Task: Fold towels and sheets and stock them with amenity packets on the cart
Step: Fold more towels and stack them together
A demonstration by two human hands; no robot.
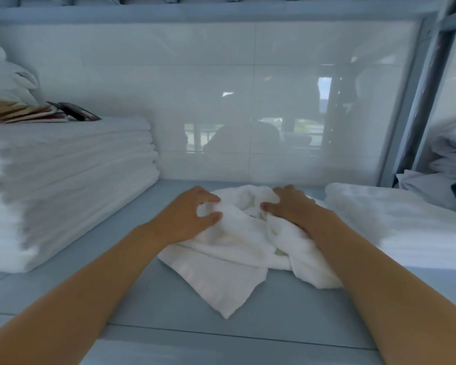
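A crumpled white towel [229,259] lies on the blue-grey shelf surface [148,306] in the middle, one corner pointing toward me. My left hand [192,214] grips a bunch of the towel's left upper part between thumb and fingers. My right hand [290,206] grips the right upper part, with cloth gathered under its curled fingers. On the left stands a tall stack of folded white linen [71,180], and amenity packets [37,113] lie on top of it.
A lower stack of folded white towels [395,219] sits at the right. Behind the shelf is a glossy white tiled wall [248,101]. A metal upright [416,109] stands at the right, with more linen [450,159] beyond it. Loose white cloth [5,75] is piled at the far left.
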